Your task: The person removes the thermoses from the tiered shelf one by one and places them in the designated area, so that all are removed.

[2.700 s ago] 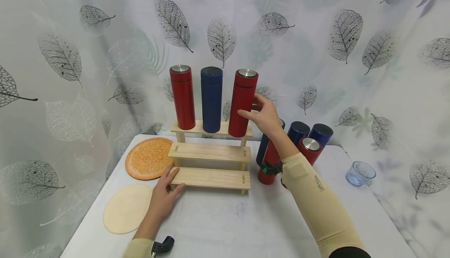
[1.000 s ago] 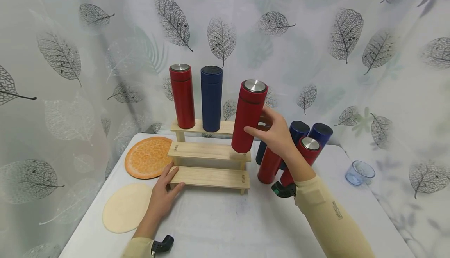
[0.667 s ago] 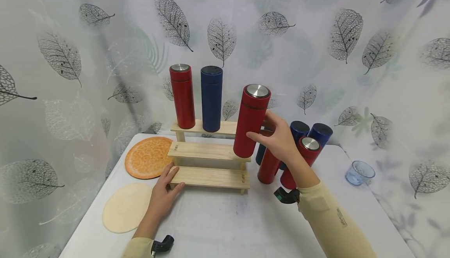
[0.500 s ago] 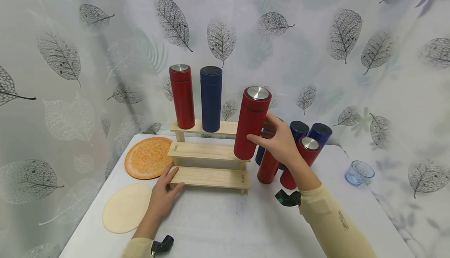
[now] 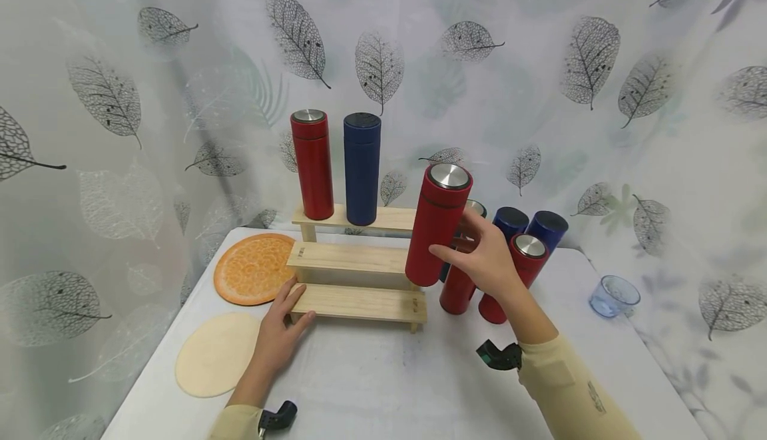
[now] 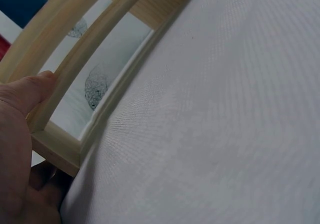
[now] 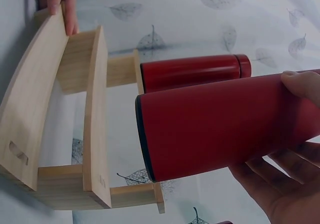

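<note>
My right hand (image 5: 488,260) holds a red thermos flask (image 5: 439,227) with a steel-topped lid, fingers and thumb round its side. The flask leans slightly, in front of the right end of a three-step wooden display stand (image 5: 353,257); the right wrist view shows the dark rim of its base apart from the boards. My left hand (image 5: 280,333) grips the left end of the stand's lowest step, its thumb (image 6: 37,86) on the board's edge in the left wrist view. On the top step stand another red thermos (image 5: 313,167) and a blue thermos (image 5: 362,170).
Right of the stand, partly behind my right arm, several flasks are grouped, among them a red thermos (image 5: 528,260) and a blue thermos (image 5: 548,230). A blue glass cup (image 5: 614,295) sits near the right edge. An orange round mat (image 5: 254,269) and a cream disc (image 5: 217,355) lie left.
My right hand has brought the red thermos off the right end of the top step, then down, toward me and slightly right. My left hand has stayed on the stand.
</note>
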`<state>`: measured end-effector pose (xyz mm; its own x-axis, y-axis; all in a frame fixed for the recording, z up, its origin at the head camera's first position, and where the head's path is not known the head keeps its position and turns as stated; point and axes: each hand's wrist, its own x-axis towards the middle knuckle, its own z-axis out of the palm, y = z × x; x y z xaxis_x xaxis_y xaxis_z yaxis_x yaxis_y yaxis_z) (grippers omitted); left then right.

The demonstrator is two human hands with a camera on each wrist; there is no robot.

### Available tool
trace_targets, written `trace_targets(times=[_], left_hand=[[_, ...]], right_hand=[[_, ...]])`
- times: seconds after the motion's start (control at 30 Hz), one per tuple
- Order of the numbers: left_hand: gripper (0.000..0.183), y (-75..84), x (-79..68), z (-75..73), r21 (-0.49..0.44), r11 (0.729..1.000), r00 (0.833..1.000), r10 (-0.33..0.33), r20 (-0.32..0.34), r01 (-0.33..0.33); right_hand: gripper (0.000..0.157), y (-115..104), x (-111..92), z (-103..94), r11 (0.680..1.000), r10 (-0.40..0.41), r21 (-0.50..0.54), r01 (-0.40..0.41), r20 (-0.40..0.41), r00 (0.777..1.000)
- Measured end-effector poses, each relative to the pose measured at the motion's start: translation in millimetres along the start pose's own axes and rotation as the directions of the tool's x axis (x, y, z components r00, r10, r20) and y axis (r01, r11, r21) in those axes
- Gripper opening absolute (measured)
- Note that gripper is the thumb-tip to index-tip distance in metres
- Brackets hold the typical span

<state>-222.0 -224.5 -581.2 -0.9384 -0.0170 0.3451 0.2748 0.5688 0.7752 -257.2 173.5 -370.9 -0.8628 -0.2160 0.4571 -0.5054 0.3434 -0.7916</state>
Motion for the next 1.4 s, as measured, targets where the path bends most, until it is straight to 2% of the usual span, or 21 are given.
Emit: trace_targets(times=[0.5,1.4], left_hand=[[0.066,0.8,-0.5,0.3,0.017,1.0,1.0,-0.004,0.002,0.004],[0.067,0.7,-0.2,-0.1,-0.01,1.0,1.0,-0.009,0.006,0.009]], right_hand=[[0.064,1,-20,-5.9,0.999,0.006,0.05,-0.006,-0.001,1.0],[0.064,9,-53,-17.8,1.0,-0.018,-0.003,0.018,-0.048,0.999]])
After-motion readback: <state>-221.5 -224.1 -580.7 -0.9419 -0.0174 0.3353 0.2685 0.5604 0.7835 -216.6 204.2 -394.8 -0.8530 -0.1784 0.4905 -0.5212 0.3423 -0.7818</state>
